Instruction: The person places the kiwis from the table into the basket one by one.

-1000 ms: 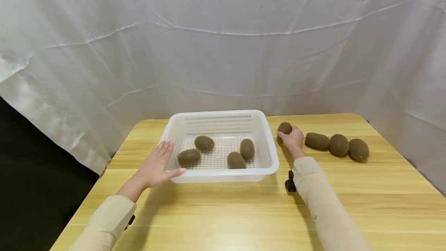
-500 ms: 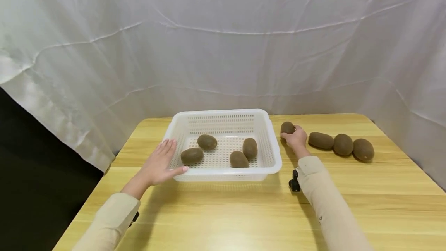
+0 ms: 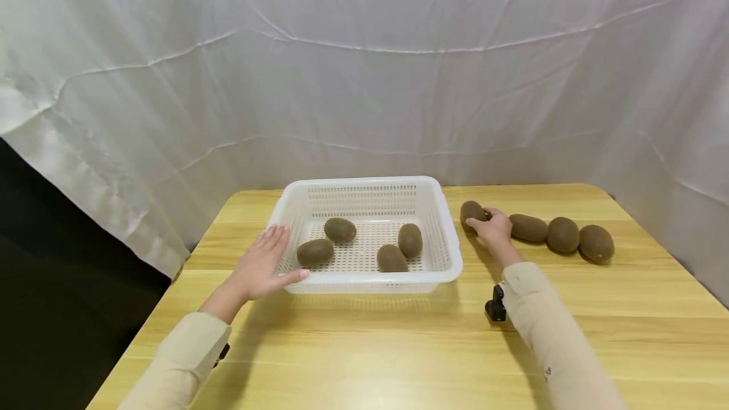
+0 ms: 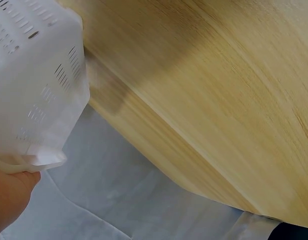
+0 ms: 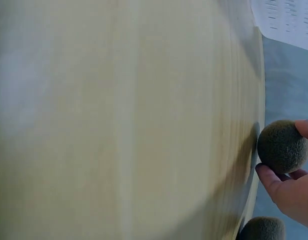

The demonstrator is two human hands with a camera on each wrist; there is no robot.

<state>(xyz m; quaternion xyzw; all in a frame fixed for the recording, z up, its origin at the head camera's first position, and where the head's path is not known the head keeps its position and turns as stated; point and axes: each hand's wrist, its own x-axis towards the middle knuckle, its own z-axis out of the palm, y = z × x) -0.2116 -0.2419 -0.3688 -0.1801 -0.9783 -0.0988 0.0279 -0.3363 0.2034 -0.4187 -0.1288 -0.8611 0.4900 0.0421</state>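
Left hand [image 3: 263, 264], fingers straight, rested on the left rim of a white, rectangular, perforated plastic basket [image 3: 364, 278], right hand [image 3: 497, 230] pinched a brown, fuzzy, rounded kiwi [image 3: 471, 211] right of the basket, exposed side toward it, long axis unclear.

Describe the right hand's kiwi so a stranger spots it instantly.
On the wooden table, find the white basket. Just right of it sits a brown, fuzzy kiwi. The right hand holds this one alone; three more kiwis line up further right.
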